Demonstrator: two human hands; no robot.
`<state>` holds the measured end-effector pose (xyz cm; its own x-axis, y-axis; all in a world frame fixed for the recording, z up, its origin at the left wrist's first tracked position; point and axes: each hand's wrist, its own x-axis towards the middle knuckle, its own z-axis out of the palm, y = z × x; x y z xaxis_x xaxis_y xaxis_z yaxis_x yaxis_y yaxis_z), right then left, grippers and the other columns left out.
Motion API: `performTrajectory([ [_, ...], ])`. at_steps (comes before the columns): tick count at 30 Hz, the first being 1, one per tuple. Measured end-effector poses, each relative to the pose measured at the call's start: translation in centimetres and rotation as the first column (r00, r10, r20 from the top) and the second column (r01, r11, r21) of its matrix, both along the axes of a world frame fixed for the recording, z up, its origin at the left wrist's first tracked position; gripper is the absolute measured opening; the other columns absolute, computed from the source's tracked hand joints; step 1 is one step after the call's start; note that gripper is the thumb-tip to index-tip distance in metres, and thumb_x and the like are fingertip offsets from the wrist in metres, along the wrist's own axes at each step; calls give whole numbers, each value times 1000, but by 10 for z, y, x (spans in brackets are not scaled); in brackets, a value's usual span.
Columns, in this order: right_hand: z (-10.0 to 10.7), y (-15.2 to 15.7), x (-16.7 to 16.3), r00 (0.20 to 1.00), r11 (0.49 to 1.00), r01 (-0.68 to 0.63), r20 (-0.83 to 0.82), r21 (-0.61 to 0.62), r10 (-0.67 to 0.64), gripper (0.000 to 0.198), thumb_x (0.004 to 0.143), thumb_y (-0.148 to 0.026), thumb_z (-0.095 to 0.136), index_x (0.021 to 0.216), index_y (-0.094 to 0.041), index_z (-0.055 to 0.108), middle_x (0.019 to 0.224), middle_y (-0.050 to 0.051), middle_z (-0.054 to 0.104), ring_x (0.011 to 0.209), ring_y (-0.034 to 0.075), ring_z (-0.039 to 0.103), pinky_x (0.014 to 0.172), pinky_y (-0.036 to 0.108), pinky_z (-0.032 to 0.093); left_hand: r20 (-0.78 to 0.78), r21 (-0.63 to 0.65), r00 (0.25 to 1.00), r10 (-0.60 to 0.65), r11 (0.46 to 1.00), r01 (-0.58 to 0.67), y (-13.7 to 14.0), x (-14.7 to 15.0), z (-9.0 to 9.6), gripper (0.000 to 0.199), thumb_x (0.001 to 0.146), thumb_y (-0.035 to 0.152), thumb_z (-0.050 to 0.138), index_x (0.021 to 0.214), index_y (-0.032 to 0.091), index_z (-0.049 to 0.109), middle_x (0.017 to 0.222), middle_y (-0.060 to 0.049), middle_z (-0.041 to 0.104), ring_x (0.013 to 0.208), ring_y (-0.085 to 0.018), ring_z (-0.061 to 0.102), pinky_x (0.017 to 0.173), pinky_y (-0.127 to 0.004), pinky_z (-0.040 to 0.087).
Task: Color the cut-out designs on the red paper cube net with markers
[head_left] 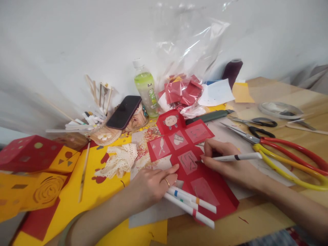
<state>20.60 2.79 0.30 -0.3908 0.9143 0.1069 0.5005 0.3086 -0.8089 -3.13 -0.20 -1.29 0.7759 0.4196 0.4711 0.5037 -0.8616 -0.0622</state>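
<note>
A red paper cut-out, shaped like an unfolded box, lies in front of me. Pale film panels on it carry drawings, among them a cat face and a heart. My right hand pinches a white marker, its tip at the panel with dark strokes. Closed around several white markers with coloured bands, my left hand rests an outstretched index finger on the red paper's left edge. A ring is on that hand.
Large scissors and a black-handled pair lie to the right. Behind stand a drink bottle and a bag of red scraps. A phone, crumpled lace and red and yellow paper boxes are leftward.
</note>
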Motion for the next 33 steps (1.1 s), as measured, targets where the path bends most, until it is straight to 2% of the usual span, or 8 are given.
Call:
performTrajectory([
  [24,3,-2,1,1000,1000,9,1,-26,-9,22,72,-16,46,58,-21,31,53,-5,40,51,11,37,48,24,31,1,-11,1000,1,1000,-1,0,0,1,18,91,23,44,88,11,58,104,-11,66,67,-12,66,55,-21,54],
  [33,-1,-1,0,999,999,13,-34,-36,-14,23,72,-15,46,57,-22,30,53,-5,38,51,11,36,47,24,31,-2,-33,1000,4,999,-4,0,-1,-1,15,90,19,45,90,11,58,108,-11,65,73,-13,67,61,-22,56],
])
